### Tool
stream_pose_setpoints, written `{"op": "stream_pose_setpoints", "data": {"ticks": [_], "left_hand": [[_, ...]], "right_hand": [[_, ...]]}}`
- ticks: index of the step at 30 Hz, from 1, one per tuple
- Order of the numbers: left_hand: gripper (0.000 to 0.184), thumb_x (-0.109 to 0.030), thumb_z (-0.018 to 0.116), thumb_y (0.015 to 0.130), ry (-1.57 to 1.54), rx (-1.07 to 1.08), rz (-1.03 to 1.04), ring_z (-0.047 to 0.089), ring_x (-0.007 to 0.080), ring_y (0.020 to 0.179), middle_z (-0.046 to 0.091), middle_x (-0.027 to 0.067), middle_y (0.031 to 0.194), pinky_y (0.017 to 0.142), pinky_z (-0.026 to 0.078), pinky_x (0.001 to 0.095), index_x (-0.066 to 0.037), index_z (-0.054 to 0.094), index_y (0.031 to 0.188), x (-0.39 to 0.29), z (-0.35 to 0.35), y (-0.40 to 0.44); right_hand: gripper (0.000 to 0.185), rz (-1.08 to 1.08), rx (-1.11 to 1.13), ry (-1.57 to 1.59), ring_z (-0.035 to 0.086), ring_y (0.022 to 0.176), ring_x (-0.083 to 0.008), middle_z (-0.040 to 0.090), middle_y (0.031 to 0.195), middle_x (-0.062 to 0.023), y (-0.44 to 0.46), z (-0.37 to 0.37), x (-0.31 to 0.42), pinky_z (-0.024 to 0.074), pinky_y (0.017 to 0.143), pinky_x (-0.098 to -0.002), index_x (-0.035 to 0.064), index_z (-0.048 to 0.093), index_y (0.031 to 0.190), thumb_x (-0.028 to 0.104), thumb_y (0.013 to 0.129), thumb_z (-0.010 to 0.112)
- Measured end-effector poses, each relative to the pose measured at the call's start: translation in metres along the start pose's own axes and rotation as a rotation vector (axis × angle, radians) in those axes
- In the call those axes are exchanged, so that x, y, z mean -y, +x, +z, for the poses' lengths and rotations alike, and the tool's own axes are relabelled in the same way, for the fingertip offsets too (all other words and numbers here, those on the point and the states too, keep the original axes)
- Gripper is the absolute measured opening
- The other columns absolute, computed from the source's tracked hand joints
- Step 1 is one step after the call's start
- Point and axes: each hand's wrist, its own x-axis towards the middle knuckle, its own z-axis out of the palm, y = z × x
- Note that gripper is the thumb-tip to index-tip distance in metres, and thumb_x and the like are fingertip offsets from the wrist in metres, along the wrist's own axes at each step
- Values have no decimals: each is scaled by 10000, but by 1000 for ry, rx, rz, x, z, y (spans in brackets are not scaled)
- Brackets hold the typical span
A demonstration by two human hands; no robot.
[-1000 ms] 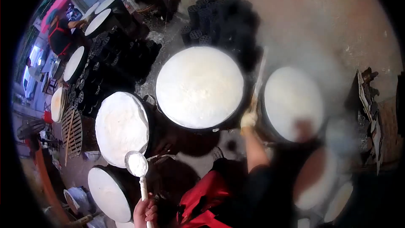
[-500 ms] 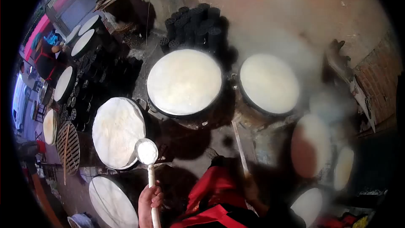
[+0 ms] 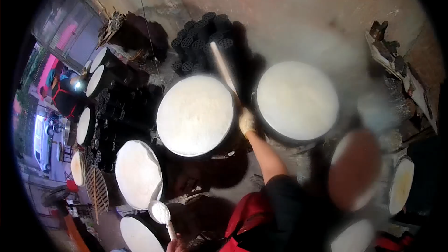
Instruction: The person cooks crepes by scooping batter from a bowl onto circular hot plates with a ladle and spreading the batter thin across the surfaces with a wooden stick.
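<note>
My right hand (image 3: 247,122), in a pale glove, is closed round the lower end of a long flat wooden stick (image 3: 223,66). The stick points up and left, its middle beside the right rim of a large round white-topped drum (image 3: 195,115). Another white round (image 3: 297,101) lies just right of the hand. Low in view, my left hand (image 3: 176,244) grips the handle of a ladle (image 3: 160,212) holding white stuff. The ladle's bowl is at the bottom edge of a white round with a loose, lifted right edge (image 3: 138,175).
Stacked black perforated cylinders (image 3: 200,42) stand behind the middle drum. More rounds sit at the right (image 3: 401,185) and lower left (image 3: 139,234). A slatted round rack (image 3: 97,189) is at the left. A person in red straps (image 3: 63,98) works far left. Steam hangs at the right.
The right hand has come up from low in view and now holds the stick between the two large rounds. The left hand and ladle sit lower in view. The view has shifted.
</note>
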Motion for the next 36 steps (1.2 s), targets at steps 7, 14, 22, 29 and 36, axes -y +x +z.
{"op": "stream_pose_setpoints", "data": {"ticks": [7,14,22,29,36], "left_hand": [[253,-299,438,957,-263,-57,-325,379,65,504,380,-52,588,428,356,218,-171,466,741,1,4,-6],[210,-243,403,968,-142,117,-160,389,97,521,400,-1,617,447,364,241,-85,462,842,-5,29,-3],[182,-97,419,938,-557,646,-365,299,55,457,379,12,664,344,267,166,30,461,1062,-8,-36,65],[112,-47,468,912,-597,564,-197,321,57,480,377,6,652,358,266,160,21,455,999,-15,-121,90],[109,-67,490,908,-596,425,186,318,30,482,358,-26,625,368,251,158,-46,429,821,-2,-240,95]], "right_hand": [[402,174,185,35,496,1130,-377,546,1175,-232,8,14,-43,394,933,-443,10,558,1124,298,873,432],[336,179,295,-2,609,868,-347,612,910,-245,-203,-109,-148,456,744,-417,-6,577,1051,244,827,561],[319,401,174,-412,606,850,-262,635,972,-113,-430,-228,-239,481,742,-343,54,627,1004,334,889,525],[292,-269,416,-1,601,862,-294,624,948,-143,-330,-125,-55,482,757,-356,58,595,1063,251,848,552],[502,-1387,467,-301,587,880,-307,538,1114,-151,-350,50,187,485,732,-382,130,492,1187,187,726,685]]}}
